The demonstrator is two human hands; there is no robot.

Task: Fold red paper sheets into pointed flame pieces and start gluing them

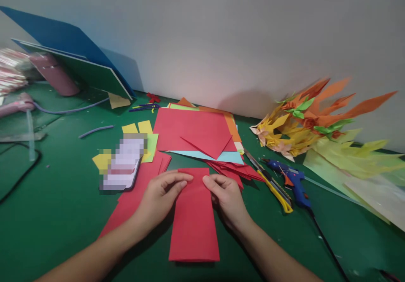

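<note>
A folded strip of red paper [195,223] lies lengthwise in front of me, held near its far end from both sides. My left hand [163,193] pinches its left edge between thumb and fingers. On the opposite edge, my right hand [226,195] grips the same strip with the thumb on top. Beyond the hands is a stack of coloured sheets with a large red sheet [193,126] uppermost. Folded red pieces [237,170] lie just past my right hand. More red paper [126,208] spreads under and beside my left forearm.
Right of the hands lie a yellow utility knife [276,191] and a blue glue gun [294,181] with its cord. Orange and yellow paper shapes [303,122] stand far right. A phone [126,164] rests at left. Further back are a pink bottle [55,73] and leaning boards [91,71].
</note>
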